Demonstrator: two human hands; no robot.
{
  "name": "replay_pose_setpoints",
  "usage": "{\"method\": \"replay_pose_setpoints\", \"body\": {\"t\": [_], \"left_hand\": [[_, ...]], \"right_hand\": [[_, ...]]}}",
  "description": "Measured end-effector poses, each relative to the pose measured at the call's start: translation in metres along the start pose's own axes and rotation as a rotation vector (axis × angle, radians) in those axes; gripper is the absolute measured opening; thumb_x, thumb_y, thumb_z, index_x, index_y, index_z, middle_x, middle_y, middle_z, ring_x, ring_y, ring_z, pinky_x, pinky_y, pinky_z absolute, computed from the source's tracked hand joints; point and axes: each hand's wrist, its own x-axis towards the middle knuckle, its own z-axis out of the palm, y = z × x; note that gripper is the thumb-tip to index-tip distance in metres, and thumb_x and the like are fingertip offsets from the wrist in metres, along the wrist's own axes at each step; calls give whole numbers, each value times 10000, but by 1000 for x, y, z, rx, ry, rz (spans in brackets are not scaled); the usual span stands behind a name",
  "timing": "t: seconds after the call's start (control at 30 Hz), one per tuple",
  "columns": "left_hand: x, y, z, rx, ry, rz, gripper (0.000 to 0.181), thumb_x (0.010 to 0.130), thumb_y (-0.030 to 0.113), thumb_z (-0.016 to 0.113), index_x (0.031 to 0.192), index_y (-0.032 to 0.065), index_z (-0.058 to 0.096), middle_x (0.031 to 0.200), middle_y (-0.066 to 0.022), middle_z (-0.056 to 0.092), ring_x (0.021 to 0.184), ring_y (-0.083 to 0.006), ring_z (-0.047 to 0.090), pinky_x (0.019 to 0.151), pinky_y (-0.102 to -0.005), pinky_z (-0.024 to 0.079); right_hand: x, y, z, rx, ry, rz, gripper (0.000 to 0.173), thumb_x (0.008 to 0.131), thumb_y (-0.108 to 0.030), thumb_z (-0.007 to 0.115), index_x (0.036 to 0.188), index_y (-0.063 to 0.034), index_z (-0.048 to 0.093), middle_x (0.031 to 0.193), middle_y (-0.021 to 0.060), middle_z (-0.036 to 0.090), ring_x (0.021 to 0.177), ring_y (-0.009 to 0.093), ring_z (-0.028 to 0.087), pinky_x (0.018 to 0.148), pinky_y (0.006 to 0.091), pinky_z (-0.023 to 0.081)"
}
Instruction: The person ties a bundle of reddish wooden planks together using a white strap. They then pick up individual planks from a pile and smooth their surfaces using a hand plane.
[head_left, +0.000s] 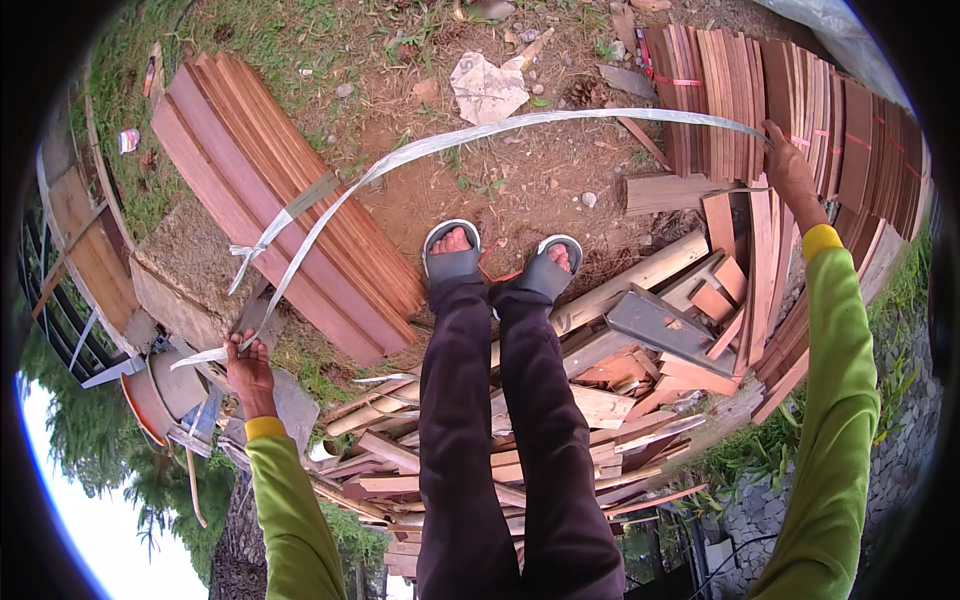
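Observation:
A long strip of whitish plastic strapping arches across the ground between my outstretched hands. My left hand pinches it near one end, with a short tail sticking out to the left. At the far right my right hand grips the other end, in front of the stacked boards. Below the strip on the left lies a bundle of reddish wooden boards. A similar plastic band goes around that bundle and is knotted on top, with loose ends.
Several strapped stacks of boards stand at the upper right. Wood offcuts and a round pole lie around my legs. At left are a stone block and a spool. A flat broken slab rests ahead on the soil.

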Motion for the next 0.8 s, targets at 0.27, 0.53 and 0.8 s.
{"method": "replay_pose_setpoints", "body": {"t": [0.27,0.53,0.8], "left_hand": [[-30,19,1,-281,-37,94,271,841,308,686,944,90,564,888,-119,650,614,-150,580,494,-228,468],[-43,22,-2,-424,94,260,207,857,45,635,1022,-55,559,983,-165,625,931,-254,638,822,-286,584],[-64,7,24,-75,216,343,217,857,167,667,985,34,551,823,-101,654,729,-188,671,550,-224,563]], "right_hand": [[-5,-9,-21,45,-189,-54,220,946,-206,471,941,-29,601,777,221,614,749,409,599,655,456,478],[4,-2,-14,-343,-219,-40,160,916,-175,488,964,-41,559,791,209,620,817,406,610,705,498,486],[17,-33,-11,-376,-141,7,371,856,-6,417,1209,-102,479,1110,197,591,992,384,592,814,476,487]]}}
